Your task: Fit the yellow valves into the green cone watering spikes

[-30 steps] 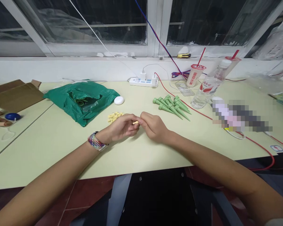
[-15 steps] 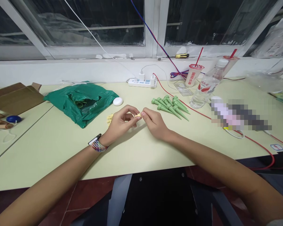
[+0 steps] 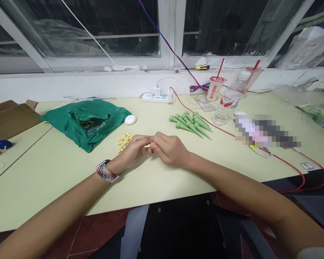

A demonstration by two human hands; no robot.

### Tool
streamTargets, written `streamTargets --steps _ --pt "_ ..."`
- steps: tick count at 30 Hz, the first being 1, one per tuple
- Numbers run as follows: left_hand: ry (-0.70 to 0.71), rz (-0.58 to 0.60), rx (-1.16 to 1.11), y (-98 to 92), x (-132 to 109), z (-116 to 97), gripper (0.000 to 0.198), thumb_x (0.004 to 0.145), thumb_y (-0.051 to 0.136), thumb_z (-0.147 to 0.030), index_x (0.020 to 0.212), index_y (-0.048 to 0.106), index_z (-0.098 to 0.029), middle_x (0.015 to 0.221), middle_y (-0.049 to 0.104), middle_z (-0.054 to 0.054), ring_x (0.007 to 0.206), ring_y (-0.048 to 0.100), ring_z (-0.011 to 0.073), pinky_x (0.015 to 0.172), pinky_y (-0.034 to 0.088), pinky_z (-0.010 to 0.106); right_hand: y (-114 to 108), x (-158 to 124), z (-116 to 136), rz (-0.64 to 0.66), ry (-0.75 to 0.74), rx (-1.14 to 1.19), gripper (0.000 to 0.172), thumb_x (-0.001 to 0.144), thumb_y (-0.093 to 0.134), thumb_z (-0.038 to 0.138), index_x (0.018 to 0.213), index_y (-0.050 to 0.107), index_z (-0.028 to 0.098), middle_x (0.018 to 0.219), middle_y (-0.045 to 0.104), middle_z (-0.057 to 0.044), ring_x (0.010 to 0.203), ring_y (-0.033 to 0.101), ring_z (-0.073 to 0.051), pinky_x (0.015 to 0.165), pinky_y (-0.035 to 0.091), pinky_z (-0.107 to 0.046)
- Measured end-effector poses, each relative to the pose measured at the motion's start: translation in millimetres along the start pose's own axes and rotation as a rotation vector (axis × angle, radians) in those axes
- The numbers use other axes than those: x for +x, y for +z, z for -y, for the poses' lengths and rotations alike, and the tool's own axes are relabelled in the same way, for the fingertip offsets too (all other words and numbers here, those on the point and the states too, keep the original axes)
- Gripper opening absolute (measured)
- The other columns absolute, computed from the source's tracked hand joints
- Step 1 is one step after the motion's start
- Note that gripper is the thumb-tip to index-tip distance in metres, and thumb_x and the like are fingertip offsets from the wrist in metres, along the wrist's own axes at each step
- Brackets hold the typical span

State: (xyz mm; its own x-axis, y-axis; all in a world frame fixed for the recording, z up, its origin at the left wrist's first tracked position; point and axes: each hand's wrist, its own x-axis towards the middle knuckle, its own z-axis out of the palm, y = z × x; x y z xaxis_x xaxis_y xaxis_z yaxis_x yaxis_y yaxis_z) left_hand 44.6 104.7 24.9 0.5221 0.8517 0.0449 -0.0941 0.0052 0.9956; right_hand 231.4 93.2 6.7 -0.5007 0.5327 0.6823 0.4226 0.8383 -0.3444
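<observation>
The left hand (image 3: 131, 151) and right hand (image 3: 169, 149) meet above the pale table (image 3: 56, 180), their fingertips pinching a small yellow piece (image 3: 149, 145) between them. A heap of yellow pieces (image 3: 125, 142) lies just left of the hands; green plastic spikes (image 3: 190, 125) lie farther off, right and far.

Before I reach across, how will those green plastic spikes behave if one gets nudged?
The green plastic spikes will probably roll or swing in an arc, since each is a slim tapered cone lying on its side on the pale table. They look like stiff, light moulded plastic, so they would likely slide rather than bend. Lying overlapped, one push may well shift its neighbours.
</observation>
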Motion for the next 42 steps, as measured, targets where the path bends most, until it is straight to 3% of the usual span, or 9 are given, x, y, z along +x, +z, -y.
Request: streamTargets --steps 9,14,17,20,25,29,37,39,42 --pt "-0.015 0.102 -0.017 -6.9 0.2 4.0 0.010 0.092 0.069 -0.027 0.092 0.067 -0.017 0.071 0.058 0.000 0.063 0.055 0.0116 0.063 0.047 0.025 1.4 0.3 -1.9 -0.088 0.115 0.122 0.030 0.111 0.033 0.035 0.085 0.044 0.023 0.081 0.055 -0.002 0.071 0.051 -0.016 0.062 0.037 -0.031" --pt "0.153 -0.057 0.258 -0.1 -0.4 2.8 0.022 0.091 0.076 -0.031 0.103 0.063 -0.020 0.077 0.060 -0.002 0.061 0.058 0.0099 0.062 0.047 0.024 0.3 3.1 -7.1 -0.104 0.273 0.244 0.033 0.109 0.037 0.035 0.079 0.036 0.024 0.074 0.049 0.001 0.067 0.046 -0.015 0.065 0.034 -0.031" --pt "0.232 -0.188 0.362 3.6 -2.0 0.6 0.022 0.090 0.076 -0.035 0.100 0.063 -0.020 0.081 0.063 -0.001 0.061 0.062 0.0108 0.058 0.047 0.024 0.1 3.9 -9.4 -0.085 0.312 0.262 0.033 0.109 0.037 0.036 0.079 0.036 0.024 0.073 0.047 0.002 0.067 0.044 -0.015 0.065 0.033 -0.031" --pt "0.238 -0.215 0.374 5.4 -3.0 -2.8 0.021 0.092 0.075 -0.037 0.096 0.063 -0.020 0.079 0.064 0.000 0.060 0.062 0.0111 0.057 0.048 0.024 0.5 3.1 -9.7 -0.072 0.328 0.260 0.032 0.109 0.036 0.036 0.079 0.038 0.024 0.074 0.048 0.002 0.068 0.046 -0.016 0.066 0.034 -0.031" --pt "0.090 -0.154 0.135 3.1 0.3 -2.6 0.017 0.091 0.072 -0.033 0.092 0.062 -0.019 0.072 0.062 -0.001 0.059 0.060 0.0113 0.059 0.049 0.025 -0.9 1.5 -8.7 -0.028 0.313 0.246 0.018 0.105 0.041 0.029 0.091 0.049 0.023 0.083 0.056 0.000 0.073 0.051 -0.016 0.067 0.037 -0.030" --pt "-0.012 -0.151 -0.047 3.1 2.6 -0.2 0.012 0.088 0.069 -0.027 0.085 0.060 -0.018 0.067 0.058 -0.002 0.053 0.053 0.0092 0.053 0.042 0.022 -2.1 1.3 -8.0 -0.025 0.235 0.181 0.009 0.101 0.048 0.025 0.094 0.053 0.021 0.089 0.057 -0.001 0.073 0.053 -0.015 0.066 0.039 -0.029" --pt "-0.151 -0.206 -0.210 1.7 3.0 -5.9 0.028 0.085 0.065 -0.030 0.067 0.047 -0.019 0.057 0.033 -0.006 0.045 0.031 0.0069 0.046 0.026 0.023 -4.3 -1.3 -11.9 0.012 0.106 0.098 0.007 0.099 0.051 0.022 0.101 0.057 0.021 0.100 0.063 -0.005 0.065 0.051 -0.014 0.063 0.038 -0.030" --pt "-0.129 -0.224 -0.170 -0.7 3.4 -5.4 0.028 0.086 0.065 -0.031 0.067 0.047 -0.019 0.057 0.033 -0.006 0.045 0.030 0.0069 0.046 0.024 0.023 -7.0 -0.4 -14.0 0.009 0.103 0.089 0.009 0.100 0.051 0.024 0.103 0.058 0.021 0.102 0.065 -0.006 0.063 0.051 -0.013 0.064 0.039 -0.030" --pt "-0.013 -0.245 0.067 -1.9 1.8 -3.7 0.021 0.090 0.064 -0.033 0.076 0.055 -0.020 0.061 0.044 -0.004 0.049 0.042 0.0098 0.050 0.033 0.025 -12.6 2.3 -18.4 0.028 0.155 0.028 0.011 0.100 0.052 0.025 0.104 0.061 0.020 0.103 0.066 -0.006 0.067 0.054 -0.014 0.066 0.038 -0.030"
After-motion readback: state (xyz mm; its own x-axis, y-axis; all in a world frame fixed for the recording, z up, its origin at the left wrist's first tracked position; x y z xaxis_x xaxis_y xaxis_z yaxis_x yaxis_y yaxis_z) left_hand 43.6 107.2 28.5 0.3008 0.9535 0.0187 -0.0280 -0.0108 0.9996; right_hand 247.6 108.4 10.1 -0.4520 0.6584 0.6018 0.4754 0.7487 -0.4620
